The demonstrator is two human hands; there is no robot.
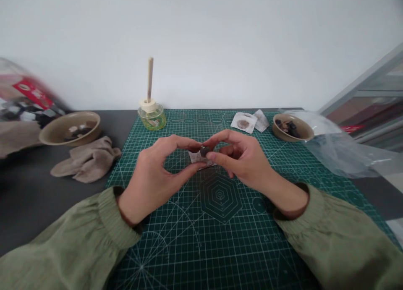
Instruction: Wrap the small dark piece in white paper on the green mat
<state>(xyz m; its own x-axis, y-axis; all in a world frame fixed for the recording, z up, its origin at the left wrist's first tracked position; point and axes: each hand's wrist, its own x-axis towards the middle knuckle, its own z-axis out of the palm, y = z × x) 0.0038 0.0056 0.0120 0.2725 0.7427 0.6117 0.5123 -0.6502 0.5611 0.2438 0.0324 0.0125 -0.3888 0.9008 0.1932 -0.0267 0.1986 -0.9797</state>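
Note:
Over the middle of the green cutting mat (220,239), my left hand (160,168) and my right hand (241,155) meet fingertip to fingertip. Between my right thumb and forefinger is a small dark, stone-like piece (204,151). Directly below it sits a small white printed packet (195,157), its edge pinched by my left thumb and finger. My left forefinger also reaches the dark piece's side. Fingers hide much of the packet, so I cannot tell whether the piece is inside its opening or just above it.
At the back right lie white sachets (244,123) beside a tan bowl of dark pieces (291,128) and a clear plastic bag (340,151). A diffuser bottle (153,116) stands back left. Further left are another tan bowl (52,132), a crumpled brown cloth (91,158) and a filled bag (28,97).

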